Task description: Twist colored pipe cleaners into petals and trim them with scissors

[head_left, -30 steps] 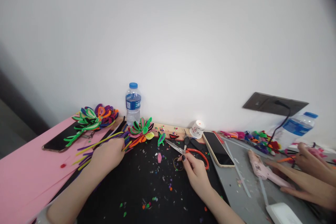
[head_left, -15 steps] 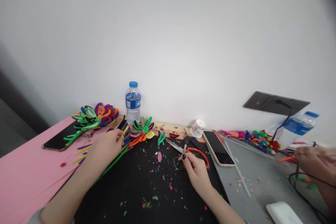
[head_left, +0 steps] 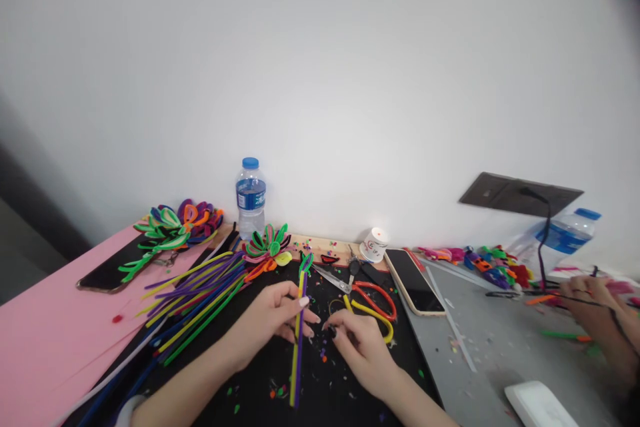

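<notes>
Yellow and purple pipe cleaners (head_left: 297, 363) stand upright in the view, pinched between the thumb and fingers of my left hand (head_left: 280, 313). Close on its right is my right hand (head_left: 357, 343), its fingers bent; a bent yellow pipe cleaner (head_left: 377, 320) passes behind it, and whether the fingers hold anything is unclear. Red-handled scissors (head_left: 373, 297) lie open just beyond my right hand. A small green looped piece (head_left: 307, 261) is behind the top of the held pipe cleaners. To the left spreads a bundle of colored pipe cleaners (head_left: 200, 293).
A water bottle (head_left: 251, 197), green pipe-cleaner flower (head_left: 270, 247) and paper cup (head_left: 374, 244) line the wall. Phones lie at left (head_left: 113, 267) and right (head_left: 415, 280). Another person's hands (head_left: 595, 307) work at the far right beside a black cable (head_left: 545, 240).
My left hand has moved right from the bundle and now holds yellow and purple pipe cleaners. A bent yellow one now lies by my right hand and the scissors. The bundle is uncovered.
</notes>
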`<state>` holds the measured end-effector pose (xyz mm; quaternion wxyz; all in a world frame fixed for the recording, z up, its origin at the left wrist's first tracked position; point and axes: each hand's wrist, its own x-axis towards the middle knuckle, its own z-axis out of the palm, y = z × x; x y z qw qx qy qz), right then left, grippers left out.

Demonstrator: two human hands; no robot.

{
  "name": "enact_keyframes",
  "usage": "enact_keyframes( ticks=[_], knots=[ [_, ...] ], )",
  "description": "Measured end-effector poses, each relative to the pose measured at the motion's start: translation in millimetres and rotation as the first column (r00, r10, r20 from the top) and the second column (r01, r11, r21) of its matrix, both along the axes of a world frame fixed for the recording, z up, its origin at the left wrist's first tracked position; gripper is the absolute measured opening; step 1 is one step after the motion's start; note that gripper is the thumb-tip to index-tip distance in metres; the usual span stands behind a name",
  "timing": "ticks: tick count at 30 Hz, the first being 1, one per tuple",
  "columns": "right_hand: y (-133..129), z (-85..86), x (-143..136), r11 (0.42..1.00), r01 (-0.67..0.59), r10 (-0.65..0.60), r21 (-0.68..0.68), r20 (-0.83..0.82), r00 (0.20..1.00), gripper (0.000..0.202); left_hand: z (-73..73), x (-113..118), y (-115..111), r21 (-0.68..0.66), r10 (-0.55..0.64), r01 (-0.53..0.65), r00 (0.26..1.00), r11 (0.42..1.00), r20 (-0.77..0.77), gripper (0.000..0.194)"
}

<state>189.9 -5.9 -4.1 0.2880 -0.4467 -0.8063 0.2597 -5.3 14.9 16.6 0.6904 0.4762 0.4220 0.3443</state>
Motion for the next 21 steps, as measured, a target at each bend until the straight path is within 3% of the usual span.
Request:
enact_keyframes(
  ticks=[3,6,12,21],
  knots=[
    [-5.4,-1.8,-5.4,0.998,-0.030,0.032,-0.049,0.038,0.999,0.007,-14.8,14.4,-6.8,-0.053,0.039,-0.034,0.996,0.998,0.084,0.024],
    [-6.4,-3.4,-8.5,0.998,0.006,-0.003,-0.057,0.065,0.998,0.011,-23.6,19.6,-10.1,-0.065,0.102,-0.094,0.987,0.993,0.127,0.026],
    [-3.8,-3.9,-10.3,0.997,0.014,-0.007,-0.082,0.089,0.996,0.015,-25.0,19.9,-10.6,-0.057,0.136,-0.129,0.983,0.990,0.125,0.025],
    [-7.3,-7.1,-9.7,0.991,-0.080,0.093,-0.108,0.122,0.988,0.026,-26.8,22.6,-11.8,-0.075,0.247,-0.236,0.940,0.969,0.235,0.026]
  ],
)
